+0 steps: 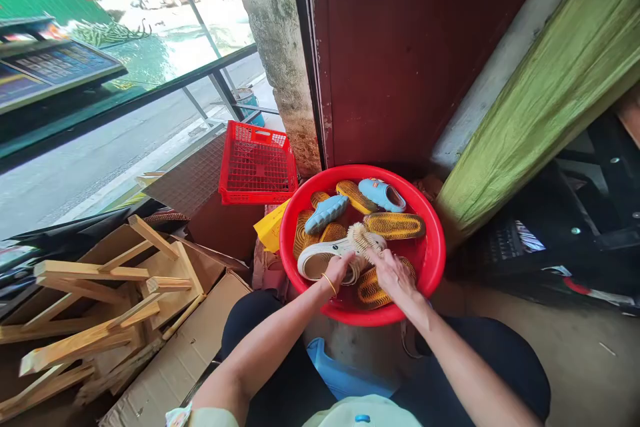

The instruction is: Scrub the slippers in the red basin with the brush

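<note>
In the head view a white clog (315,259) lies over the red basin (437,240), with my left hand (339,269) closed on its near side. My right hand (394,275) grips a scrubbing brush (361,240), whose pale bristles touch the clog's top. Around them in the basin are a light blue clog (326,213), a second blue clog (383,194) at the far rim, and several slippers with yellow-brown soles, among them a sole-up slipper (395,225) at the right. One sole (373,288) is partly hidden under my right hand.
Behind the basin stands a red plastic crate (259,163) near the window. Wooden pieces (100,307) are piled over cardboard (195,340) at the left. A dark red door (400,53) rises behind the basin, and a green curtain (530,107) hangs at the right.
</note>
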Demonstrator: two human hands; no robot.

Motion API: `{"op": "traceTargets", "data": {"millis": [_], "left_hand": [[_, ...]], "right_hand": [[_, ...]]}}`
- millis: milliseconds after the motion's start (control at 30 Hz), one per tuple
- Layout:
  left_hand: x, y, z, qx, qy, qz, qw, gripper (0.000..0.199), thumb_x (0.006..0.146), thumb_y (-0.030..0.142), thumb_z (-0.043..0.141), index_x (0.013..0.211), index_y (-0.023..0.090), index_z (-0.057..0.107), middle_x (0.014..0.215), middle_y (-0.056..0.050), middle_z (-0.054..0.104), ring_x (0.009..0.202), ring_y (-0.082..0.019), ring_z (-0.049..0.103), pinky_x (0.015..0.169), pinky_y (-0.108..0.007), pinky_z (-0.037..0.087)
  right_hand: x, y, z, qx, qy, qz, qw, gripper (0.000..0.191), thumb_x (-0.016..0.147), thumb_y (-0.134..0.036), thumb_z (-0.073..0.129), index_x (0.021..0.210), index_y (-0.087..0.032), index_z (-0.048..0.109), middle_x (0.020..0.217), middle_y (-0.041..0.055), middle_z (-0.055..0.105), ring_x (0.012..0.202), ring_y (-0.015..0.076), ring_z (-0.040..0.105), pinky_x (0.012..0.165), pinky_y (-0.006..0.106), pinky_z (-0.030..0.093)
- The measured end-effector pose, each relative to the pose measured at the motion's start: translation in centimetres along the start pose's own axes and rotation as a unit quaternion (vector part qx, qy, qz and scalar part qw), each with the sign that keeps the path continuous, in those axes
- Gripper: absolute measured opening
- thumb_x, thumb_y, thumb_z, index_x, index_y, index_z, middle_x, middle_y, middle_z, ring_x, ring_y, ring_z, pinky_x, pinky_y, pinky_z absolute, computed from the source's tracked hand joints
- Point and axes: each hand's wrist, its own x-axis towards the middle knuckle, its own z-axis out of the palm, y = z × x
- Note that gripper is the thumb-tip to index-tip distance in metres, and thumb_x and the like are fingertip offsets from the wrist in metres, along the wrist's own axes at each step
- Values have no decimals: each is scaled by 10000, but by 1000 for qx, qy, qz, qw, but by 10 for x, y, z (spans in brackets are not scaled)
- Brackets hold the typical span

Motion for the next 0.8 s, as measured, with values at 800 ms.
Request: {"op": "traceTargets", "data": {"millis": [800], "left_hand": [[11,-6,1,66,-161,68,982,413,759,345,746,1123,151,777,1217,-127,750,1239,-342,624,1146,-492,427]], "right_hand": [[9,2,-25,-5,-1,61,998,604,1015,-132,323,1589,-296,417,1185,156,613,939,235,628,734,303,484]]}}
